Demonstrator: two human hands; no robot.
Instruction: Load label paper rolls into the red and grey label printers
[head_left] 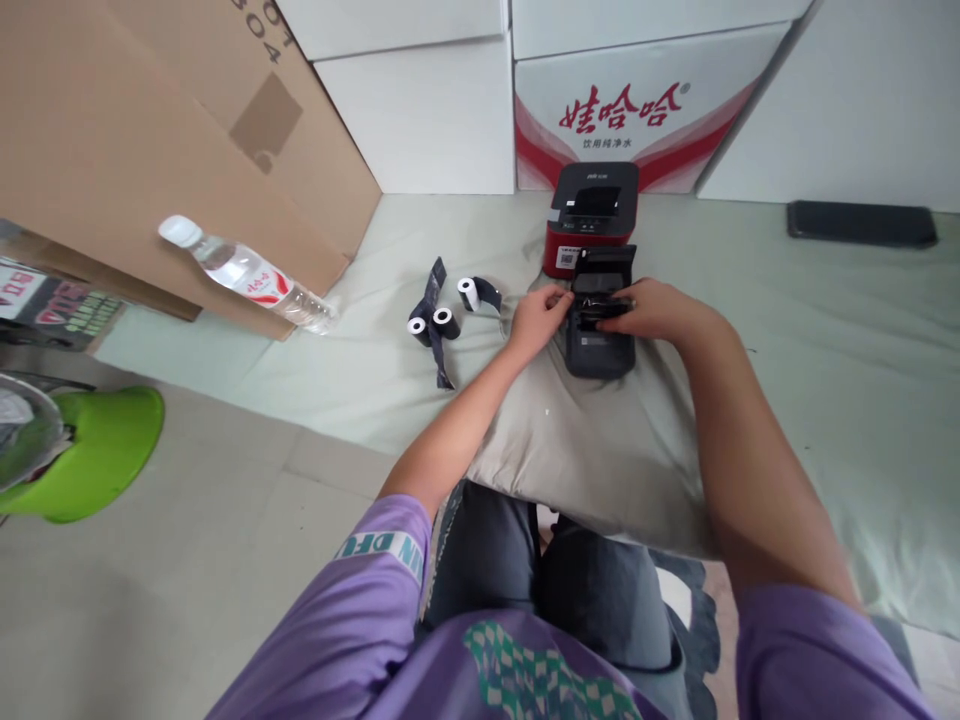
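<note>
1. Fingers of my right hand (656, 310) are resting inside the black printer (600, 358) from its right side, thumb and forefinger standing slightly apart; whether they are gripping anything I cannot tell.
2. My left hand (538, 318) is touching the black printer's left edge, its fingertips bunching close together; whether they are pinching anything I cannot tell.
3. The black printer is lying before me on the cloth (847, 380), its lid (605, 262) standing open at the far end.
4. Just behind, a red printer (559, 250) is sitting near a white box (667, 150).
5. Three rolls (448, 327) are lying to the left, dark strips trailing among them.
6. Farther left, a bottle (255, 282) is resting beside a carton (292, 220).
</note>
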